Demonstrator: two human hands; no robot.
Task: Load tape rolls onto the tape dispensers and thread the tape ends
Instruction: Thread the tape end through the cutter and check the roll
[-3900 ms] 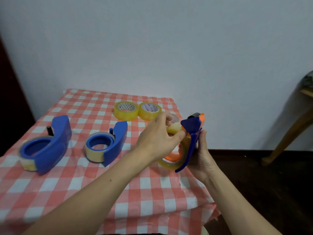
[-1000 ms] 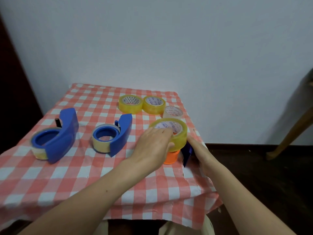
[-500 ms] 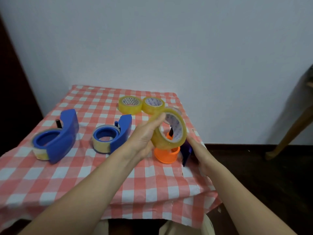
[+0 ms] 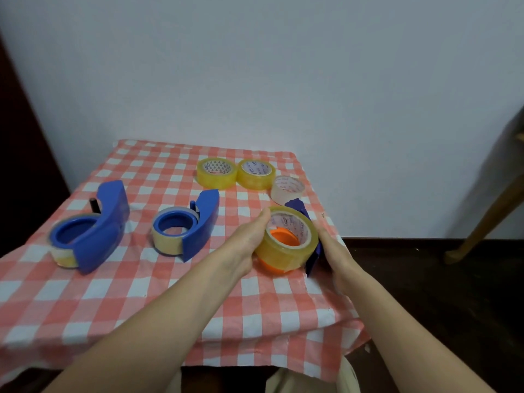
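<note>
Tape roll [image 4: 283, 255], glossy yellow, round orange hub [image 4: 284, 236]

Colours on a red-and-white checked tablecloth [image 4: 170, 293].
The left dispenser [image 4: 113, 219] and middle dispenser [image 4: 204, 219] are coloured blue; the nearest roll [image 4: 280, 253] is tinted yellow around an orange hub [image 4: 285, 236]; the palest roll [image 4: 287, 191] is seemingly clear.
</note>
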